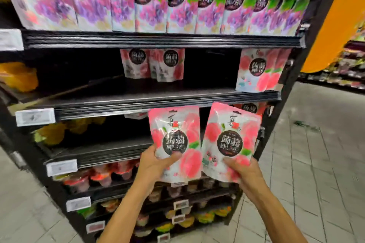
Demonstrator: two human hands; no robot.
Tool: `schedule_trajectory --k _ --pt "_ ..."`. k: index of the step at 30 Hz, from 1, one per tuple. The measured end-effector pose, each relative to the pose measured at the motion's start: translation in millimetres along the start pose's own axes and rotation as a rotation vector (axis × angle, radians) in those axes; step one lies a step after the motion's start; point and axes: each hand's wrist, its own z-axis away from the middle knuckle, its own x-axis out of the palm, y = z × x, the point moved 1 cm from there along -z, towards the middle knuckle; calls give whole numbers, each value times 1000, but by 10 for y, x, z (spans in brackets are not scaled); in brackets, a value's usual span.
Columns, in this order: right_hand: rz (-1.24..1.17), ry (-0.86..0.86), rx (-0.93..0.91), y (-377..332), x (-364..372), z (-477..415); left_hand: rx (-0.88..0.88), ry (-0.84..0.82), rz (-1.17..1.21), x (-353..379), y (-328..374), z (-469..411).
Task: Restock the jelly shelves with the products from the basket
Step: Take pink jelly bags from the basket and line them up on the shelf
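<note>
Pouches (pixel 174 140) are pinched low, one by left hand (pixel 155 161), one by right hand (pixel 242 169); slipping or shelf (pixel 167 98) snagging is risked.

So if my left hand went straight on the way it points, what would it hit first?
Likely the shelf edge just above the pouch that the left hand holds; depth is unclear.
</note>
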Motion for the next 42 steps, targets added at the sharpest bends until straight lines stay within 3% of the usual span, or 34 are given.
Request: schedule_trajectory --k 16,30,42 --pt "147 -18 -216 -865 -431 -857 196 0 50 770 664 -639" --pt "223 -6 -282 -1260 -562 -1730 201 75 119 1249 792 -1028" --pt "288 14 -455 -1515 -270 -2287 213 137 94 1329 808 -1186"
